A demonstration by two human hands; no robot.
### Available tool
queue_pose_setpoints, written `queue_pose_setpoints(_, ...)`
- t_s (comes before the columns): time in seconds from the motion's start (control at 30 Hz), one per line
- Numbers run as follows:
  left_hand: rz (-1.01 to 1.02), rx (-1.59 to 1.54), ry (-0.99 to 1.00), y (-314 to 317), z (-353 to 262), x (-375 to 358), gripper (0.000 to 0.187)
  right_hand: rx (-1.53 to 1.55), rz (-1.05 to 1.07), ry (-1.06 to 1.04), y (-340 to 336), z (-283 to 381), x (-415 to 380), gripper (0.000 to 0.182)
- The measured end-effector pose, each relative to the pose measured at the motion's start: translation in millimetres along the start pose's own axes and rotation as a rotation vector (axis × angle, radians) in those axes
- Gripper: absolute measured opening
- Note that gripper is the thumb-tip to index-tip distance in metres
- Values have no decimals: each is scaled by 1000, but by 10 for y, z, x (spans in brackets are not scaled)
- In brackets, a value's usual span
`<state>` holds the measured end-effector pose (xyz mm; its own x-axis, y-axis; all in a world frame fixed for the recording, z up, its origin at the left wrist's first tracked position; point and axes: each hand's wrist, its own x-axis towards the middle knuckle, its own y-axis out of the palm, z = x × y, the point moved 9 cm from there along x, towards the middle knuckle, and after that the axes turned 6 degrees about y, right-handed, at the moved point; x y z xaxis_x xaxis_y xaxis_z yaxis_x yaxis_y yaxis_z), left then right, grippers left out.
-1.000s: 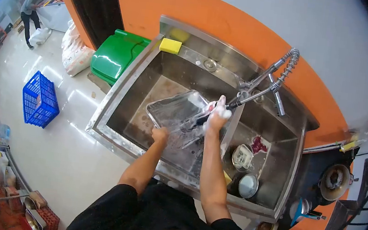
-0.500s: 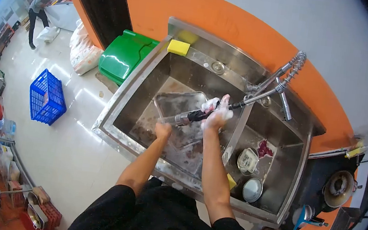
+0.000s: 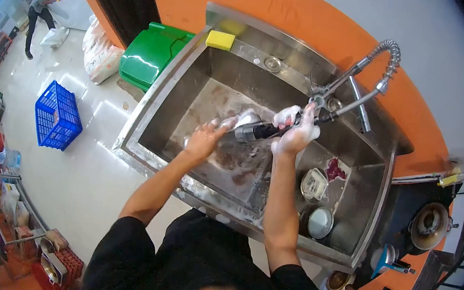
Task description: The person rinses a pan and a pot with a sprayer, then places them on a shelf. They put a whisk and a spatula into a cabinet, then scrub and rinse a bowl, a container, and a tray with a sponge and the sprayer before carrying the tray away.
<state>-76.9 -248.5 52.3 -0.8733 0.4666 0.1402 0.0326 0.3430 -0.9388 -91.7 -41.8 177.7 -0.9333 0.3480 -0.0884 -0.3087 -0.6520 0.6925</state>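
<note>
Two basins make up the stainless steel double sink below you; both your arms reach into the left one. Your soapy right hand has its fingers clamped around the black pull-down spray head, pointing left. Just left of it, your left hand hovers with fingers loosely apart under the nozzle. A yellow rectangular sponge sits on the far rim.

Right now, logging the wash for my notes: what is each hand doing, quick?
Left hand: open, fingers spread, in the left sink basin beside the sprayer head.
Right hand: soapy, closed around the spray hose.
</note>
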Motion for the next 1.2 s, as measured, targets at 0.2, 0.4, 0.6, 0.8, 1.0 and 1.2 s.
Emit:
queue_pose_setpoints(0.2,25,344,434,-26,-160,-140,54,108,48,-8,228,-135,68,44)
queue_pose_setpoints(0.4,-76,376,503,28,-4,-398,58,-92,-137,71,-79,-653,213,42)
queue_pose_setpoints(0.6,59,260,361,134,199,-459,75,18,-129,124,-276,-653,291,45)
queue_pose_setpoints(0.8,128,221,305,158,133,-410,68,141,-28,137,-7,-636,64,43)
queue_pose_setpoints(1.0,96,199,65,50,304,-458,68,-154,-104,42,-456,-459,195,42)
queue_pose_setpoints(1.2,-305,-142,-880,-61,943,-931,89,-92,-115,19,-447,-441,131,47)
